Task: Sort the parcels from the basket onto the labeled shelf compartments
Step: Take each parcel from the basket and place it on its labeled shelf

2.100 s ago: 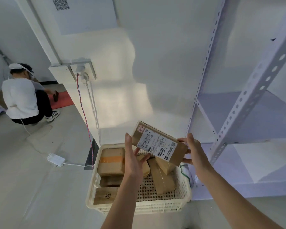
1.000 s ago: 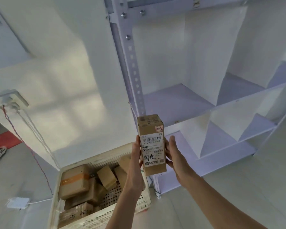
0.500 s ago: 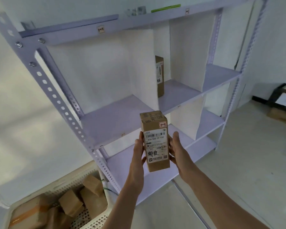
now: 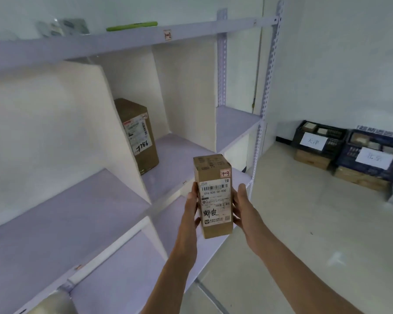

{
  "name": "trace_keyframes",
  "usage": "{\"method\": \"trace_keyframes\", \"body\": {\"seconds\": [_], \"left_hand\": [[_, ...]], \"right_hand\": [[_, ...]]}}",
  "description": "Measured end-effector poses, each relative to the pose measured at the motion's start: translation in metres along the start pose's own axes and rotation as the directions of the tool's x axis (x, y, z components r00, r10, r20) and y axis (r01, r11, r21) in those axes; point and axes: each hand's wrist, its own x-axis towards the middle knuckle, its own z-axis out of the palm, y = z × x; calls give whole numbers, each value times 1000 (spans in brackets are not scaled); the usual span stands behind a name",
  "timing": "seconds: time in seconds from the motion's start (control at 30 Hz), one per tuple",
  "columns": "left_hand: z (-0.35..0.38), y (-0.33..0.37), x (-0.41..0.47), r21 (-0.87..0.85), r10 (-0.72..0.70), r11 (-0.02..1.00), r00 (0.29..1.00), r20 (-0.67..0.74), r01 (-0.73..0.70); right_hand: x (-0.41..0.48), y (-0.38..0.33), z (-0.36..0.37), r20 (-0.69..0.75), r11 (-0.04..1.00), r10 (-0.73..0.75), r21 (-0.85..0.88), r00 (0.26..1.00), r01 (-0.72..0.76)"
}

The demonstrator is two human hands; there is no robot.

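Note:
I hold a tall brown parcel [image 4: 214,196] upright between both hands, in front of the shelf [image 4: 123,39]. Its white address label faces me and a small red tag at its top corner reads 1-3. My left hand [image 4: 192,207] grips its left side and my right hand [image 4: 242,209] grips its right side. The pale purple shelf has white dividers forming compartments. A bigger brown parcel [image 4: 137,135] marked 7786 stands in the middle compartment, leaning against its left divider. A small tag [image 4: 167,34] sits on the upper rail. The basket is out of view.
Dark crates [image 4: 349,143] with white paper signs sit on cardboard boxes on the floor at the right wall. A green object [image 4: 132,26] and some plastic-wrapped items [image 4: 61,27] lie on top of the shelf. Pale floor stretches right of the shelf.
My view has swung right from the basket to the shelf's right compartments. The parcel went from tilted over the basket to upright, still held in both hands.

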Motion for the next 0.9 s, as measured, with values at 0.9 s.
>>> {"method": "trace_keyframes", "body": {"seconds": [0.9], "left_hand": [[207, 22, 261, -19, 108, 993, 964, -244, -116]], "right_hand": [[277, -100, -213, 188, 997, -10, -78, 982, 25]]}}
